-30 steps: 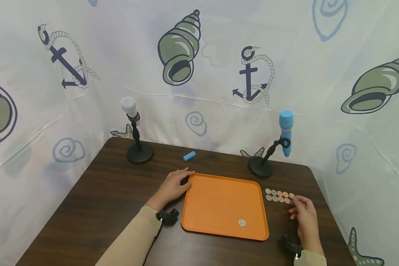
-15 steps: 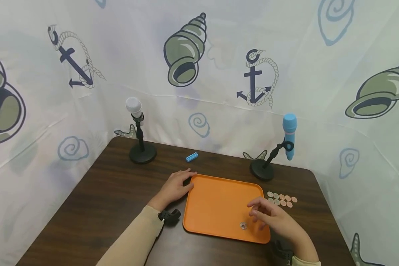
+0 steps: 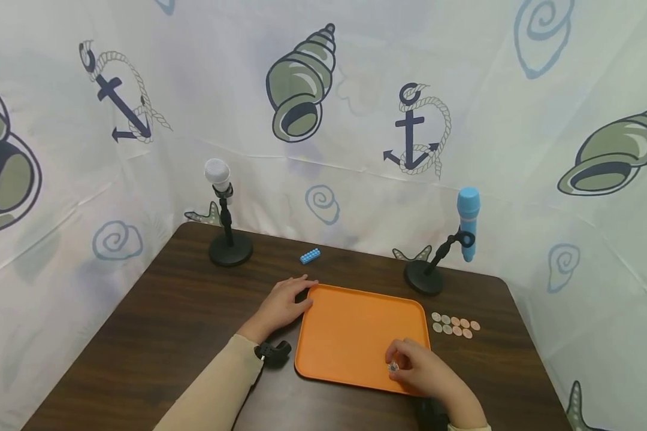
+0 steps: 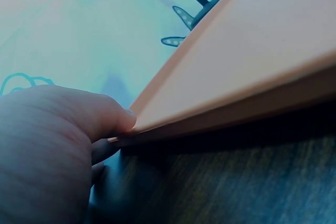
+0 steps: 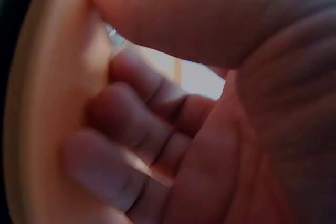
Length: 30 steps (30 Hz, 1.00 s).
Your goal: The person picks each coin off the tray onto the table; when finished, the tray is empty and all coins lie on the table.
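Note:
My left hand (image 3: 277, 308) rests at the far-left corner of an orange tray (image 3: 350, 323), index finger along the corner and thumb on the left rim. In the left wrist view the thumb touches the tray's rim (image 4: 220, 100), with the other fingers mostly hidden behind it. Over the tray's near-right part, my right hand (image 3: 423, 371) has its thumb and index finger curled round a silver coin (image 3: 393, 367). Between those fingertips the right wrist view shows just a glint of the coin (image 5: 114, 36). Its other fingers curl down close to the tray surface.
Several silver and copper coins (image 3: 455, 323) lie in two rows right of the tray. Behind stand a white microphone on a black stand (image 3: 230, 248) and a blue microphone (image 3: 468, 218) on another. A blue toy brick (image 3: 310, 256) sits at the table's back.
My right hand has moved left from the coin rows onto the tray, and its thumb and index finger have closed round the silver coin. The left hand stays at the tray's corner.

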Each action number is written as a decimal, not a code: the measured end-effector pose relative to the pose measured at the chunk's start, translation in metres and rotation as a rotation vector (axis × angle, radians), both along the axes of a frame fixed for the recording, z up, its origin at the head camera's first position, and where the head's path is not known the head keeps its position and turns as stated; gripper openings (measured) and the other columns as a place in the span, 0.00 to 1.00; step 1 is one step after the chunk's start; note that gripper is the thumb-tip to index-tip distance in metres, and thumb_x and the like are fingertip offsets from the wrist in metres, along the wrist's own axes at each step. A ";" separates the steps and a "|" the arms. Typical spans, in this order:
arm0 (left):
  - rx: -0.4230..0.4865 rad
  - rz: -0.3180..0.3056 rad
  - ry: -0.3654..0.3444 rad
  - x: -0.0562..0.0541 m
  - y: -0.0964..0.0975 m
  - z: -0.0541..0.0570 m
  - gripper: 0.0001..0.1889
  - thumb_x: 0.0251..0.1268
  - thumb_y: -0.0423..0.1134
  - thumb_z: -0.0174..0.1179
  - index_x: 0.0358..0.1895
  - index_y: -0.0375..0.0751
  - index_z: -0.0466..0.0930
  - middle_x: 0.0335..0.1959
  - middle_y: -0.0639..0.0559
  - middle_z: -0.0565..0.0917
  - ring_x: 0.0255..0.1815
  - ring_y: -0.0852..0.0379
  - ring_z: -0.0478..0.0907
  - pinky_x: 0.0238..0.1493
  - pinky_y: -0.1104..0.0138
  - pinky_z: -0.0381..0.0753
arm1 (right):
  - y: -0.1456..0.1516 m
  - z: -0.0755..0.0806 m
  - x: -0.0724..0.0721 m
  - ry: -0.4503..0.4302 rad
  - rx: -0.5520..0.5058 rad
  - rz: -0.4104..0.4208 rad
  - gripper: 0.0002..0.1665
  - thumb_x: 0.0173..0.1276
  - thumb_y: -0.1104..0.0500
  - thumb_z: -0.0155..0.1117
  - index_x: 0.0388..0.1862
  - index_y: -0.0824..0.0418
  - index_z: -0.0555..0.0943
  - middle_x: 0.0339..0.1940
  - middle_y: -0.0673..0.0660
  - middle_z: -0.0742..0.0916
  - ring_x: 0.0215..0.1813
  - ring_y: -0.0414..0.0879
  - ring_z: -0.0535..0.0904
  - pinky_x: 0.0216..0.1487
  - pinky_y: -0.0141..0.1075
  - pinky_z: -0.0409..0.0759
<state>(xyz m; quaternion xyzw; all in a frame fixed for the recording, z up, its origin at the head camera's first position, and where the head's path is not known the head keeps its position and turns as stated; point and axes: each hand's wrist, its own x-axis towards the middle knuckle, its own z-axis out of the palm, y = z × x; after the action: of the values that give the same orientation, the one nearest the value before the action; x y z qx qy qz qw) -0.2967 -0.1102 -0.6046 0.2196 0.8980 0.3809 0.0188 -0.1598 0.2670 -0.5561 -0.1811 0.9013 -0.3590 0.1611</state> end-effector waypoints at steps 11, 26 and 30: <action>-0.016 -0.004 -0.004 0.000 0.000 0.002 0.27 0.82 0.49 0.64 0.79 0.56 0.77 0.84 0.48 0.73 0.88 0.39 0.63 0.89 0.39 0.56 | 0.009 -0.017 -0.002 0.017 -0.012 -0.108 0.16 0.68 0.52 0.82 0.36 0.52 0.79 0.34 0.50 0.78 0.35 0.36 0.74 0.35 0.31 0.73; 0.002 0.001 -0.028 0.002 0.003 -0.002 0.27 0.81 0.49 0.65 0.79 0.55 0.78 0.84 0.46 0.73 0.87 0.37 0.63 0.89 0.37 0.54 | 0.089 -0.042 -0.002 0.052 -0.901 -0.593 0.07 0.81 0.69 0.64 0.40 0.61 0.77 0.33 0.48 0.86 0.22 0.40 0.74 0.18 0.31 0.75; 0.007 -0.003 -0.007 -0.002 0.003 0.000 0.27 0.80 0.48 0.66 0.78 0.54 0.78 0.82 0.46 0.74 0.87 0.36 0.65 0.88 0.36 0.55 | 0.123 -0.046 -0.001 0.262 -0.995 -1.077 0.09 0.74 0.68 0.74 0.39 0.61 0.80 0.28 0.48 0.82 0.21 0.39 0.75 0.15 0.30 0.76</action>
<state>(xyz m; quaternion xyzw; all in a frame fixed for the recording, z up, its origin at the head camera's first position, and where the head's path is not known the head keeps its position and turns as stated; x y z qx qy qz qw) -0.2988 -0.1072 -0.6041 0.2199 0.8962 0.3847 0.0216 -0.1606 0.3904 -0.6018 0.1928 0.6081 -0.7294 -0.2470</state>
